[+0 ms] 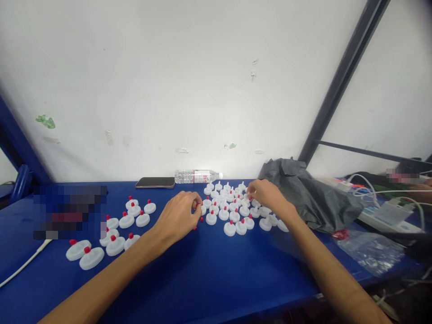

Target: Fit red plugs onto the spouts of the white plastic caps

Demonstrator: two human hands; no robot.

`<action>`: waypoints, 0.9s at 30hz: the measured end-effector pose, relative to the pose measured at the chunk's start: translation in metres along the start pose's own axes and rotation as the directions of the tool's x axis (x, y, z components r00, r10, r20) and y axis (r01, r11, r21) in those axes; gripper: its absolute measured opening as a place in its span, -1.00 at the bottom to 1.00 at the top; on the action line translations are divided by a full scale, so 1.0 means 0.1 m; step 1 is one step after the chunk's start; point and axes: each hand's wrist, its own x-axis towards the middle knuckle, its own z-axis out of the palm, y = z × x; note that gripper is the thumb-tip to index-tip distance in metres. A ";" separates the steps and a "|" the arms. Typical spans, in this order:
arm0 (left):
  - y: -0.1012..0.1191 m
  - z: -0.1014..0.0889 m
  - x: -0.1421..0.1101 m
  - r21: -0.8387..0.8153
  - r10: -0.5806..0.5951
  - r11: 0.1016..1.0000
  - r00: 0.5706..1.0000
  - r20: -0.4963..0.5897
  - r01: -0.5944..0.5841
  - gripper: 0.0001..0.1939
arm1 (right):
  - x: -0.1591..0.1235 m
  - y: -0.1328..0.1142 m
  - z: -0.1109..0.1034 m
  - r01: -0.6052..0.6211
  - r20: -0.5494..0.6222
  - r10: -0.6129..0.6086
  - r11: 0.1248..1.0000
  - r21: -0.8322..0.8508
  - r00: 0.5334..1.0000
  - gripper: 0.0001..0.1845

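Note:
My left hand point(181, 215) is closed, thumb and forefinger curled together beside the left edge of a cluster of white round lids with pointed nozzles point(223, 213). Bits of red show at its fingertips, but what it grips is partly hidden. Loose small red caps point(201, 219) lie on the table just under it. At the cluster's far right, my right hand point(266, 194) pinches a red cap point(250, 197) on top of a nozzle. Many lids in the cluster wear red caps; others at the back and right show bare nozzles. Left of my left arm stand several red-capped lids point(126, 220).
Along the wall lie a phone point(155, 182) and a water bottle point(197, 176). A dark plastic bag point(303, 193) sits right of my right hand, with a clear bag point(371, 252), a power strip point(391, 218) and cables beyond. A white cable point(25, 265) crosses the table's left.

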 end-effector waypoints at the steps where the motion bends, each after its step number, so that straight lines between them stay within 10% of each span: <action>1: 0.00 0.00 0.00 -0.017 0.002 1.000 1.000 -0.013 -0.003 -0.81 | 0.00 -0.01 -0.02 0.005 -0.018 -0.005 1.000 0.019 1.000 -0.89; 7: 0.02 -0.01 0.01 -0.267 -0.015 0.964 0.996 -0.092 -0.010 -0.81 | -0.08 -0.24 -0.10 0.221 -0.205 -0.170 0.941 0.258 0.964 -0.81; 14: 0.07 -0.04 0.02 -0.546 0.004 0.837 0.997 -0.072 -0.043 -0.75 | -0.33 -0.71 0.04 0.656 -0.382 -0.548 0.706 0.266 0.744 -0.85; 27: 0.05 -0.03 0.04 -0.720 -0.005 0.694 1.000 -0.018 -0.009 -0.72 | -0.38 -0.80 0.13 0.694 -0.458 -0.557 0.687 0.215 0.693 -0.89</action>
